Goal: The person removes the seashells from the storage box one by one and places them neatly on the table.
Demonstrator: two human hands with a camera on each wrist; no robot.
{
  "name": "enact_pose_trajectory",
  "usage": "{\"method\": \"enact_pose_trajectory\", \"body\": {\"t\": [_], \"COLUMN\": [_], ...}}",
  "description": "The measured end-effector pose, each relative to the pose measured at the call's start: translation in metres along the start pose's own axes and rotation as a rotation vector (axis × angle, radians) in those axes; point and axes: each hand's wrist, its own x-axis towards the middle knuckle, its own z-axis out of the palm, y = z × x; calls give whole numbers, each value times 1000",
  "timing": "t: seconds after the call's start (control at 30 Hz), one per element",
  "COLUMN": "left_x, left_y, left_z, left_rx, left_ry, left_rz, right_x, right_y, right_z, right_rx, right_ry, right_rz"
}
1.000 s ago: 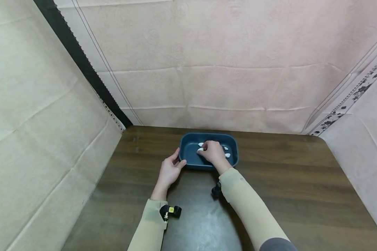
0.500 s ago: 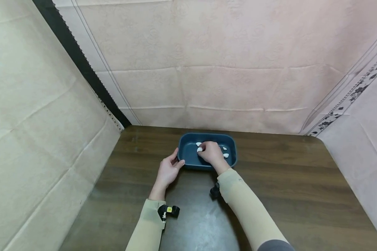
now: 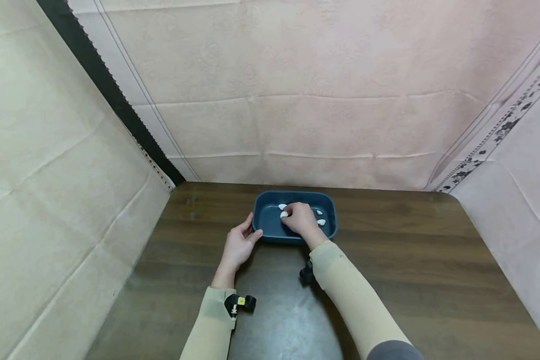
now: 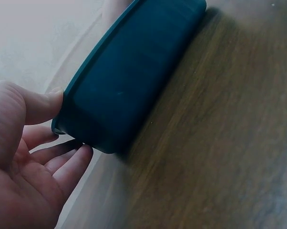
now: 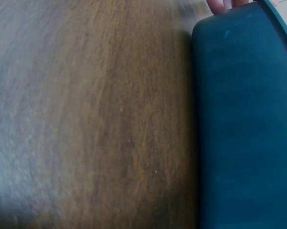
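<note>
White pieces [image 3: 321,222], perhaps pebbles, too small for any certain name.

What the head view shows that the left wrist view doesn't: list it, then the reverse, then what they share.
Head only: the white pieces inside the tray, and both sleeves.
Left wrist only: the palm of the left hand, plus a broad look at the tray's outer wall.
Both: the tray, the left hand holding its corner, and the wooden table.
</note>
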Motion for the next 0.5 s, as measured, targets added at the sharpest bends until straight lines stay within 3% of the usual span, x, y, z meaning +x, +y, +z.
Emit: {"method": "enact_pose_trajectory", "body": {"t": [0.23,0.5], "left_x": [-1,-2], "left_y": [0,1], "left_z": [-1,0], "left_rx": [14,52], "left_ry": [10,14], "left_rz": [-1,14], "right_x": [1,-4], "right_y": [0,1], "right_z": [-1,-7], "right_rx": [26,150], "right_ry": [3,116], "right_rz": [-36,-125]}}
